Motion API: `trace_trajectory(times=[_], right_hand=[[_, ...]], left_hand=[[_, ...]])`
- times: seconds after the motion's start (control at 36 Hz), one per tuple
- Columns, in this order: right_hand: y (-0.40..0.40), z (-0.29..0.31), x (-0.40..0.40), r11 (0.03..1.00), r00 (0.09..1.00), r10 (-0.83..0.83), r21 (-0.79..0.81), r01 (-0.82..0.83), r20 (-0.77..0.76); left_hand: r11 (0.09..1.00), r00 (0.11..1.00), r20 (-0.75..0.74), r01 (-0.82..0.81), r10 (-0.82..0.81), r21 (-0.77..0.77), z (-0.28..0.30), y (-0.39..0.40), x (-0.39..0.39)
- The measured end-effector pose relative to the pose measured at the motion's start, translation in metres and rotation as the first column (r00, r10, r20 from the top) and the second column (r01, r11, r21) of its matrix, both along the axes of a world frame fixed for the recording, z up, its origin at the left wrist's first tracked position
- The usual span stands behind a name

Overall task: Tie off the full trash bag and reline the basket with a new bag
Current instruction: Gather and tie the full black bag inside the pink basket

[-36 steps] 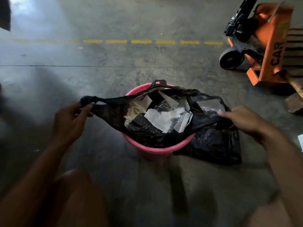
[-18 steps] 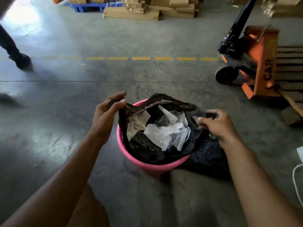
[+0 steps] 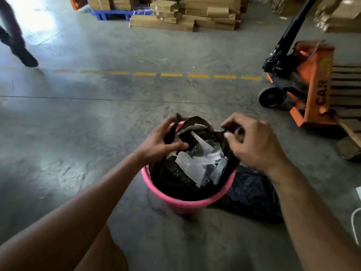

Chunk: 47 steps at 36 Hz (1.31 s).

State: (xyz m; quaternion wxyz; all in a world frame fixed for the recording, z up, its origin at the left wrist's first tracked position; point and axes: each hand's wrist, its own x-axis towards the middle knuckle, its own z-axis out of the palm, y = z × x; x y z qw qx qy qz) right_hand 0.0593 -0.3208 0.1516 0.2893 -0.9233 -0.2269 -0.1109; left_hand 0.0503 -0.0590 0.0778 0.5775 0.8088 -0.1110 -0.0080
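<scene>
A pink basket (image 3: 187,201) stands on the concrete floor, lined with a black trash bag (image 3: 172,178) full of white paper scraps (image 3: 195,165) and dark plastic. My left hand (image 3: 162,141) grips the bag's left handle above the basket's far rim. Over the right side of the opening, my right hand (image 3: 254,141) pinches the bag's right handle. The two hands are close together above the trash. Another black bag (image 3: 252,198) lies flat on the floor, touching the basket's right side.
An orange pallet jack (image 3: 310,85) with a wooden pallet stands at the right. Cardboard boxes (image 3: 185,14) are stacked at the back. A person's legs (image 3: 15,36) are at the far left. A dashed yellow line (image 3: 172,75) crosses the floor.
Both hands have drawn the bag's two handles inward from wide apart until they nearly meet over the basket. The camera has tilted up, and a person's legs came into view.
</scene>
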Motion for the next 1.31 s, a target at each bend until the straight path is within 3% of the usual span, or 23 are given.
trace_trajectory(times=[0.11, 0.19, 0.22, 0.25, 0.31, 0.36, 0.42, 0.47, 0.61, 0.81, 0.89, 0.97, 1.11, 1.22, 1.31], right_hand=[[0.047, -0.001, -0.009, 0.971, 0.979, 0.200, -0.126, -0.204, -0.040], [0.073, -0.011, -0.013, 0.928, 0.951, 0.304, -0.209, -0.310, -0.063], [0.078, -0.015, -0.014, 0.917, 0.945, 0.325, -0.229, -0.327, -0.048], [0.080, -0.018, -0.013, 0.914, 0.941, 0.336, -0.232, -0.333, -0.026], [0.076, -0.022, -0.009, 0.939, 0.949, 0.315, -0.150, -0.309, 0.015], [0.062, -0.023, 0.001, 0.981, 0.977, 0.194, 0.013, -0.196, 0.087], [0.044, -0.026, 0.013, 0.990, 0.991, 0.030, 0.135, -0.048, 0.133], [0.031, -0.034, 0.024, 0.992, 0.994, -0.014, 0.129, 0.001, 0.108], [0.037, -0.063, 0.021, 0.990, 0.990, 0.130, 0.039, -0.132, 0.052], [0.044, -0.076, 0.027, 0.995, 0.985, 0.084, 0.035, -0.090, 0.148], [0.044, -0.075, 0.034, 0.988, 0.992, 0.061, 0.136, -0.075, 0.107], [0.039, -0.072, 0.038, 0.980, 0.995, 0.068, 0.184, -0.082, 0.079], [0.026, -0.075, 0.031, 0.978, 0.998, 0.036, 0.204, -0.046, 0.053], [0.021, -0.088, 0.015, 0.965, 1.000, -0.022, 0.262, 0.021, 0.003], [0.028, -0.103, -0.005, 0.948, 0.998, -0.033, 0.314, 0.047, -0.051]], left_hand=[[0.961, 0.991, 0.083, 0.083, -0.108, 0.263, -0.002, -0.035, 0.012], [0.944, 0.964, 0.216, 0.078, -0.153, 0.319, -0.026, -0.054, 0.007], [0.956, 0.982, 0.122, 0.108, -0.146, 0.271, -0.028, -0.056, 0.005], [0.973, 0.997, 0.053, 0.038, -0.051, 0.226, -0.025, -0.058, 0.004], [0.991, 0.999, 0.018, 0.027, -0.030, 0.132, -0.035, -0.058, 0.009], [0.998, 0.997, -0.060, 0.058, -0.057, 0.013, -0.036, -0.053, 0.011], [0.996, 0.988, -0.155, -0.036, 0.023, -0.084, -0.030, -0.050, 0.012], [0.995, 0.981, -0.193, -0.052, 0.033, -0.091, -0.027, -0.048, 0.011], [0.999, 0.950, -0.310, -0.035, 0.021, -0.040, -0.024, -0.045, 0.017], [1.000, 0.962, -0.272, 0.003, -0.011, -0.031, -0.017, -0.044, 0.019], [0.998, 0.960, -0.275, 0.050, -0.056, -0.027, -0.010, -0.045, 0.020], [0.995, 0.931, -0.355, 0.057, -0.081, -0.079, -0.009, -0.038, 0.023], [0.947, 0.880, -0.452, -0.008, -0.145, -0.320, -0.011, -0.031, 0.030], [0.947, 0.832, -0.530, -0.013, -0.168, -0.320, -0.010, -0.023, 0.036], [0.944, 0.808, -0.581, -0.105, -0.102, -0.312, -0.011, -0.024, 0.041]])
